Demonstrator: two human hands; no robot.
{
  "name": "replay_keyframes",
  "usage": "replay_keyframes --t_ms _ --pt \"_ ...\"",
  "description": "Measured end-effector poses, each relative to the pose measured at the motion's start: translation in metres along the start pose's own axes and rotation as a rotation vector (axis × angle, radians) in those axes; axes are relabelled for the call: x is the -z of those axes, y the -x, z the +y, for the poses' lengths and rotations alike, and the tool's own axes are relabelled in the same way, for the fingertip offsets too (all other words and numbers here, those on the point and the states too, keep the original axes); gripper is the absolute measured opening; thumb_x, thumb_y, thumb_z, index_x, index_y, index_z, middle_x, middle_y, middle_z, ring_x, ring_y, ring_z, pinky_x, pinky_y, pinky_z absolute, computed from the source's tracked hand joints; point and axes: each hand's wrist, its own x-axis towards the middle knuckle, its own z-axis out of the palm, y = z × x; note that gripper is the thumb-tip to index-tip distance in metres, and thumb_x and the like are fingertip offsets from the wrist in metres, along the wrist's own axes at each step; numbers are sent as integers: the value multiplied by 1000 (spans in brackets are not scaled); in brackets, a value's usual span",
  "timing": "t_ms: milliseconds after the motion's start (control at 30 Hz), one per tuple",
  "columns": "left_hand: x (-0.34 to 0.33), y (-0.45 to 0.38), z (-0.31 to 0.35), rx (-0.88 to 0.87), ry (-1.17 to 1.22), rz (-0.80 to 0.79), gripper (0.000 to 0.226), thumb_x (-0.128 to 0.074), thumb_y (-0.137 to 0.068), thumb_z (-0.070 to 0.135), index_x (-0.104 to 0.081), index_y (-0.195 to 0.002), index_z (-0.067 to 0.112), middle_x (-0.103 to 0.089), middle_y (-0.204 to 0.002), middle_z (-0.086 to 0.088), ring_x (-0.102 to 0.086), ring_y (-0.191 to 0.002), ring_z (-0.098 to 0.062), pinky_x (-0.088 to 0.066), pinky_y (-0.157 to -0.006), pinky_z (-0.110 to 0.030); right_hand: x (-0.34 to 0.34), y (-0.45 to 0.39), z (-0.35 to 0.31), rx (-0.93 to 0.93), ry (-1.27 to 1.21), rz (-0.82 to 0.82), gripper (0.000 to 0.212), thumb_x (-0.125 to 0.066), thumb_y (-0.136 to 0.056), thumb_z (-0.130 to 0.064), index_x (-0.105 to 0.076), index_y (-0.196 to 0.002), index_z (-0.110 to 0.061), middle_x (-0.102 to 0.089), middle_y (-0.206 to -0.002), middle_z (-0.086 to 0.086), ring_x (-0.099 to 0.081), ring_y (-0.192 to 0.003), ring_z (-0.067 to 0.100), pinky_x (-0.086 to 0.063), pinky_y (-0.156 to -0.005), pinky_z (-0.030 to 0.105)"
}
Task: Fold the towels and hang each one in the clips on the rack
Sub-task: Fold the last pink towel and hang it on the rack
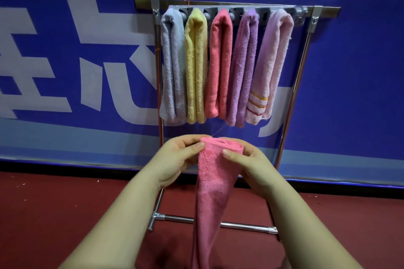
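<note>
- My left hand (179,157) has its grip pinched on the left side of the folded top of a pink towel (212,192), thumb in front, fingers curled behind.
- My right hand (247,162) pinches the right side of the same fold, thumb lying across the front of the cloth.
- The pink towel hangs straight down from my two hands, folded into a narrow strip, its lower end running out of view at the bottom edge.
- I hold it in front of the rack (306,54), below the row of hanging towels and apart from them.
- Five folded towels hang side by side from the grey clip bar (242,10): a grey towel (171,67), a yellow towel (195,67), a coral towel (219,63), a purple towel (243,67) and a pale pink towel (271,61) with striped end.
- At the far right of the bar one clip (300,14) holds nothing.
- The rack stands on a red floor (65,207) against a blue wall banner (349,72) with large white characters.
</note>
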Motion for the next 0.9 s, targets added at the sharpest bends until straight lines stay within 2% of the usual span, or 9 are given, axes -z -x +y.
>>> replay_keyframes --t_ms 100,300,433,533,600,667,767,833,900 --pt "5 -7 19 -17 -44 -27 23 -46 -90 -2 -64 -98 9 -74 -78 3 -68 -70 -4 -55 -70 -16 -3 -5 -16 61 -2 -20 35 -77 -61 -24 -71 -93 -10 -71 -97 10 -64 -87 17 -51 -82 30" --pt "10 -29 72 -82 -108 -63 21 -50 -89 2 -65 -99 11 -73 -77 4 -67 -69 -3 -55 -68 -15 -23 -23 -75 158 73 -14 15 -65 -82 -8 -62 -96 -5 -67 -85 8 -61 -73 13 -52 -68 21" --pt "13 -41 104 -96 -9 -121 28 -66 -79 27 -68 -102 12 -68 -79 2 -62 -71 -8 -52 -69 -19 -34 -37 -131 236 241 40 10 -70 -81 -18 -65 -87 -13 -65 -82 13 -56 -77 26 -46 -76 39" --pt "10 -43 103 -38 -14 -216 52 -87 -47 48 -71 -85 17 -68 -76 3 -62 -71 -12 -52 -68 -26 -38 -43 -167 267 343 24 8 -71 -81 -22 -66 -84 -16 -68 -79 7 -62 -73 20 -53 -71 32" --pt "5 -42 92 26 13 -272 69 -92 -34 41 -66 -91 12 -72 -80 1 -67 -74 -15 -55 -68 -28 -38 -47 -186 265 350 -7 2 -64 -86 -15 -64 -85 -14 -67 -76 3 -62 -66 12 -54 -62 22" --pt "-4 -39 84 60 -3 -288 60 -89 -45 26 -62 -95 8 -74 -78 0 -71 -72 -11 -57 -66 -23 -35 -50 -201 246 359 6 2 -63 -87 -15 -65 -86 -14 -67 -74 2 -62 -63 9 -53 -57 19" --pt "-15 -35 81 87 -142 -282 11 -57 -83 5 -60 -92 9 -73 -73 5 -69 -66 -6 -54 -61 -19 -25 -63 -208 209 367 82 4 -65 -86 -17 -68 -83 -17 -67 -67 -1 -61 -56 7 -52 -54 17" --pt "-17 -37 82 117 -155 -290 17 -44 -92 2 -60 -90 9 -72 -70 4 -68 -64 -6 -54 -60 -19 -16 -74 -205 139 349 128 6 -67 -85 -17 -69 -88 -13 -69 -76 4 -62 -64 12 -54 -60 21" --pt "-19 -38 85 125 -106 -293 20 -40 -94 1 -59 -90 7 -71 -69 3 -67 -62 -7 -55 -60 -20 -4 -85 -197 28 272 140 24 -66 -85 -18 -67 -105 -4 -68 -97 13 -63 -76 18 -56 -68 27"
